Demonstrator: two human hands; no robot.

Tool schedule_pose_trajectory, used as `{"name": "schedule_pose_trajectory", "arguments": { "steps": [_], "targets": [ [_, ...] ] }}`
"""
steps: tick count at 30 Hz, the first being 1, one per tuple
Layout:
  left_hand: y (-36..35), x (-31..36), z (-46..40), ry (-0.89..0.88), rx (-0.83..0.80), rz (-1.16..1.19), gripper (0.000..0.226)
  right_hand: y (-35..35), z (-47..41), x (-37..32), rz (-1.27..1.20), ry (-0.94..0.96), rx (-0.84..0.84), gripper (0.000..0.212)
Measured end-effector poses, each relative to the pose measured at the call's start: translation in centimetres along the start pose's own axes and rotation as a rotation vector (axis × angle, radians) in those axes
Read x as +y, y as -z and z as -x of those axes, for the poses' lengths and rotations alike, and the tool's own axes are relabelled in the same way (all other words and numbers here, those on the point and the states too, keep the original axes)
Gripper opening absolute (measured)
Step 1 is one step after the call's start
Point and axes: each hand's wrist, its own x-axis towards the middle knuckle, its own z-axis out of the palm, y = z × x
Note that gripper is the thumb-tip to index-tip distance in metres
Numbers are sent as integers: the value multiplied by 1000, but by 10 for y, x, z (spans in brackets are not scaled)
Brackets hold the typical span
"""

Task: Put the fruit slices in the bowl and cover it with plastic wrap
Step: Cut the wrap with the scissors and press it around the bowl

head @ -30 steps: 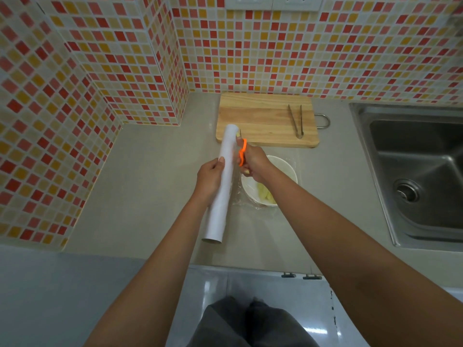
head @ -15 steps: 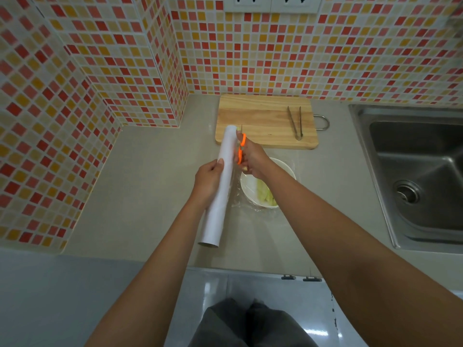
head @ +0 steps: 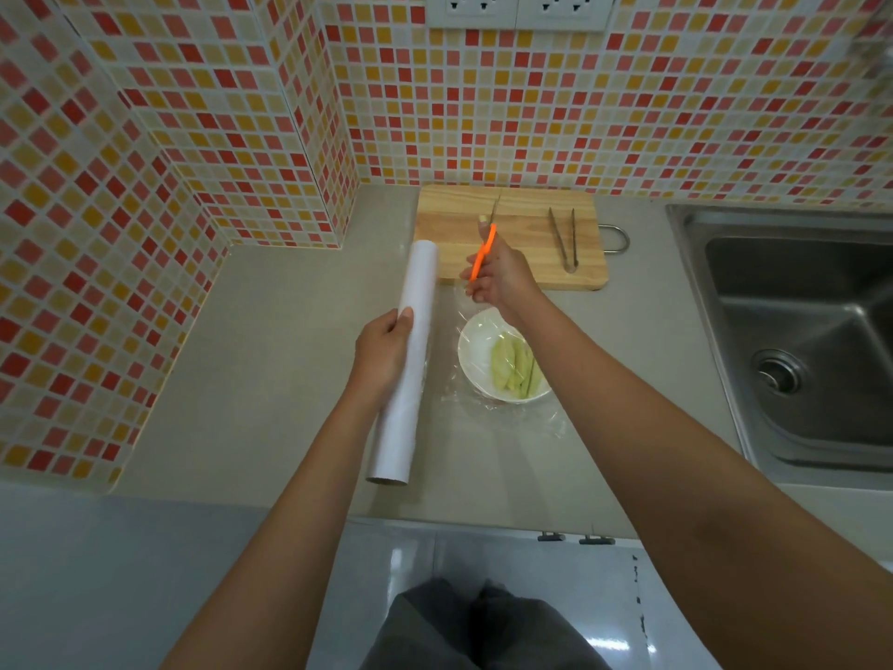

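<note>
Scissors (head: 484,246) had run forward past roll (head: 405,361); film looked cut. Left hand (head: 381,353) gripped roll, right hand (head: 500,278) gripped scissors. Bowl (head: 476,353) with fruit slices (head: 511,366) sat under wrap (head: 546,418) on counter (head: 270,360); edges needed pressing.

head-worn view, facing down, counter (head: 270,340) close

The left hand (head: 381,355) grips the plastic wrap roll (head: 408,360). The right hand (head: 502,278) holds orange-handled scissors (head: 483,251) beyond the film-covered bowl (head: 471,353) of fruit slices (head: 512,369).
</note>
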Motion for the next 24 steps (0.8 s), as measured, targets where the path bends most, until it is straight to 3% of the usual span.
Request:
{"name": "schedule_pose_trajectory", "arguments": {
  "steps": [3,5,9,12,17,24],
  "targets": [
    [2,-1,-4,36,12,13,31,31,9,-5,13,104,42,28],
    [0,-3,-6,23,39,-62,31,59,16,-1,154,186,153,23],
    [-8,-11,-8,-33,82,-328,29,123,36,32,617,271,440,35],
    [-18,-19,-9,9,99,-505,43,152,47,68,884,159,558,43],
    [-30,-32,-3,19,142,-630,52,161,55,110,1079,36,560,38],
    [-32,-40,0,36,144,-741,53,158,57,115,1118,-5,593,33]
  ]
}}
